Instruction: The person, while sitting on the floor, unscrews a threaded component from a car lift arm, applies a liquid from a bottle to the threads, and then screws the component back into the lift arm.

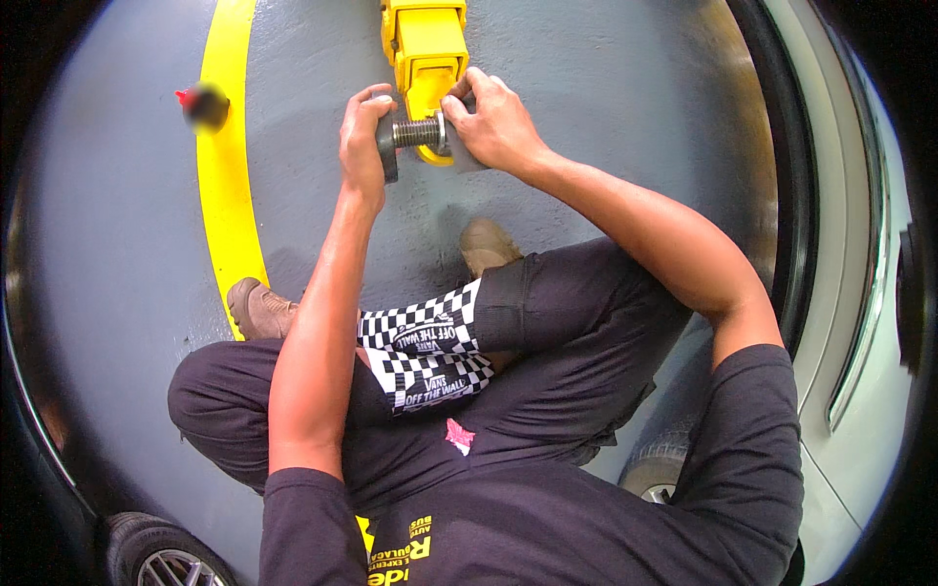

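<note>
At the end of a yellow steel arm [430, 59], a threaded steel screw [416, 133] lies sideways, with a dark flat pad [389, 146] on its left end. My left hand [363, 137] is closed on that pad, fingers curled over its top. My right hand [489, 122] is closed at the screw's right end, by a metal nut or collar [442, 135] and a grey piece partly hidden under my palm, close against the yellow arm's tip. Exactly what my right fingers grip is partly hidden.
I sit cross-legged on a grey painted floor [117, 225] with a yellow stripe [220, 195]. A small blurred dark-and-red object [203, 107] lies on the stripe. A pale car body [840, 469] curves along my right; wheels show at lower left [166, 557] and behind my right arm [645, 474].
</note>
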Demonstrator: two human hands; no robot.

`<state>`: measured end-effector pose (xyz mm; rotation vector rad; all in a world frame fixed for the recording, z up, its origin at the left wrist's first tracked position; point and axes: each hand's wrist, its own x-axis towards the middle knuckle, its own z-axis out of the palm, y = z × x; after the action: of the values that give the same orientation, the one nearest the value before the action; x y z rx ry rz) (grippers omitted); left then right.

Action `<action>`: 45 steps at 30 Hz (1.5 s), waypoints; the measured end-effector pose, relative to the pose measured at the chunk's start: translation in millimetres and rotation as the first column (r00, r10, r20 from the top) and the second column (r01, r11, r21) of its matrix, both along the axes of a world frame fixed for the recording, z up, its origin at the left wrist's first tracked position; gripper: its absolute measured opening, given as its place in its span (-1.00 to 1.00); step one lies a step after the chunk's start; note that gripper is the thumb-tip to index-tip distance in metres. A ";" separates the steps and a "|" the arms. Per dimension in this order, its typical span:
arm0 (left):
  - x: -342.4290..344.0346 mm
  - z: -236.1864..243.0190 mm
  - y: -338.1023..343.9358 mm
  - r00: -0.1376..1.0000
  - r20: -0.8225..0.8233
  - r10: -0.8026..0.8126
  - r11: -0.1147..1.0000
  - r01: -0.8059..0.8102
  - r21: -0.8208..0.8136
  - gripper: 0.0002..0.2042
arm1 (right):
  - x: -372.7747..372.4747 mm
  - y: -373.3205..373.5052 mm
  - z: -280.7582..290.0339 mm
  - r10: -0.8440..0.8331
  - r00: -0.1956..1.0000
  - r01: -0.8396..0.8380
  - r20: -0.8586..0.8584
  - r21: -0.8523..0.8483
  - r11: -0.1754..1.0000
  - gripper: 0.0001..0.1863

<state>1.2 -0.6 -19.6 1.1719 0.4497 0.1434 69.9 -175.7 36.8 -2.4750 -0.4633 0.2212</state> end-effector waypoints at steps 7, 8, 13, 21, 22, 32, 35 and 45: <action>0.6 6.4 -2.1 1.000 -0.017 -0.001 1.000 0.001 0.009 -0.48 | -4.8 -5.0 6.8 0.027 1.000 -0.027 -0.013 0.005 1.000 -0.66; 2.6 9.1 -6.0 1.000 -0.026 -0.004 1.000 0.003 -0.014 -0.48 | 3.6 -6.7 2.0 0.023 1.000 -0.023 0.018 0.003 1.000 -0.66; -0.6 -6.1 5.3 1.000 0.005 0.010 0.999 -0.010 0.031 -0.48 | -10.5 1.1 2.3 0.027 0.999 -0.026 -0.017 0.011 1.000 -0.66; 1.8 4.7 -1.3 0.999 -0.036 -0.001 1.000 0.000 -0.016 -0.47 | 8.7 -0.6 -6.1 0.004 1.000 -0.003 -0.013 0.002 1.000 -0.67; -0.3 3.5 1.0 0.999 -0.034 0.006 1.000 -0.006 -0.010 -0.47 | 1.7 1.7 -4.2 0.011 1.000 -0.011 -0.014 0.007 1.000 -0.67; -1.8 -2.2 2.9 1.000 0.011 -0.010 1.000 0.010 0.028 -0.47 | 3.1 2.0 2.2 -0.040 0.997 0.039 -0.064 -0.017 0.999 -0.65; -1.2 -8.0 5.3 0.998 0.058 0.019 0.995 -0.024 0.094 -0.48 | -7.4 2.1 9.9 0.001 0.995 0.003 -0.099 0.044 0.999 -0.65; -1.2 -10.8 5.6 0.995 0.097 0.007 0.990 -0.021 0.137 -0.47 | -8.7 0.9 11.4 -0.007 0.992 0.014 -0.126 0.054 0.998 -0.65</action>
<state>0.0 5.0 -30.5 1.2918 0.3673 0.2455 61.3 -174.8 48.1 -2.3922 -0.3978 0.3528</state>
